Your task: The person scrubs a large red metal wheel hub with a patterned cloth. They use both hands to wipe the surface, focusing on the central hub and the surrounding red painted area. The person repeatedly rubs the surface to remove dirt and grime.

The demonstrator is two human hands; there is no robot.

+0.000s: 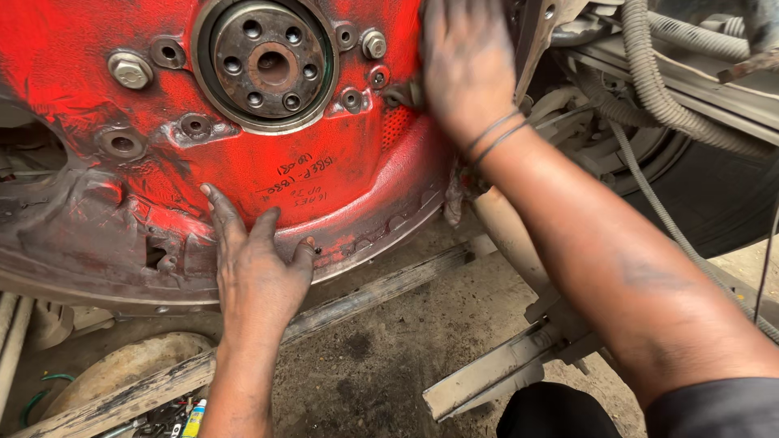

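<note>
A big red engine flywheel housing (97, 49), worn and greasy, fills the upper left. At its centre sits a round steel hub (273, 65) ringed with bolt holes. My left hand (256, 268) lies flat with spread fingers against the housing's lower rim, holding nothing. My right hand (464, 69) presses on the housing's right edge, beside a small bolt hole; two thin bands circle its wrist. A hex bolt (130, 70) sticks out at the upper left, and another bolt (374, 43) stands right of the hub.
Corrugated hoses (657, 89) and a dark tyre (714, 203) lie at the right. A rusty metal bar (373, 296) runs diagonally under the housing over dirty concrete floor (389, 373). A steel bracket (487, 377) juts out at lower centre. Small tools (182, 418) sit at the bottom left.
</note>
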